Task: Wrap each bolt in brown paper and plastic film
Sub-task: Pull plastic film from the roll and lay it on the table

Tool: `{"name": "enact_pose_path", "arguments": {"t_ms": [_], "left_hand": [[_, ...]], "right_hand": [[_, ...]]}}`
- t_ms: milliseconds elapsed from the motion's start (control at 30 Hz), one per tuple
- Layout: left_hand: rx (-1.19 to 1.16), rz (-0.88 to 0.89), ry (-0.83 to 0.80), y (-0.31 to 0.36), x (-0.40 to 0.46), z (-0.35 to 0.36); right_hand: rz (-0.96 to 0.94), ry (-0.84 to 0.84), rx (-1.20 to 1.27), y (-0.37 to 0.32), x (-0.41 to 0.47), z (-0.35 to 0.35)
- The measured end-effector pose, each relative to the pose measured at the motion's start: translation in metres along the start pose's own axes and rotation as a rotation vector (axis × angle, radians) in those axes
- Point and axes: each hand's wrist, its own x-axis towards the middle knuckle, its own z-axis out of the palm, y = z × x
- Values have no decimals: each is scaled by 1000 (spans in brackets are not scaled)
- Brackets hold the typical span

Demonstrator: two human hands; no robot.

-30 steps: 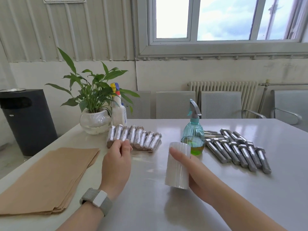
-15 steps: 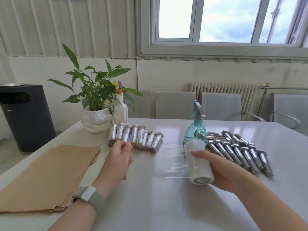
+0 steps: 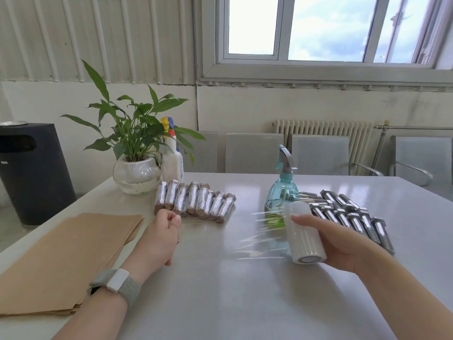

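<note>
Plastic film (image 3: 259,238), thin and wrinkled, stretches between our pinching left hand (image 3: 160,238) and the smooth white roll (image 3: 303,235) that our right hand (image 3: 339,238) grips.

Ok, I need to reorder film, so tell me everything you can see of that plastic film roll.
The plastic film roll is a white, smooth cylinder with a hollow core showing at its near end. It lies tilted in the right hand, above the table. A clear, wrinkled sheet stretches from it leftward to the left hand, which pinches its end.
</note>
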Motion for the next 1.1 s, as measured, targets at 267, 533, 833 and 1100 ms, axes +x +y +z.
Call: {"name": "enact_pose_path", "arguments": {"t_ms": [267, 533, 833, 1100], "left_hand": [[21, -20, 21, 1, 2, -5], [17, -39, 76, -4, 6, -22], [-5, -25, 85, -7, 8, -34], [181, -81, 38, -4, 3, -47]], "right_hand": [[-59, 26, -72, -2, 1, -3], [11, 6, -21, -4, -2, -20], [-87, 25, -49, -2, 1, -23], [42, 104, -68, -8, -8, -37]]}}
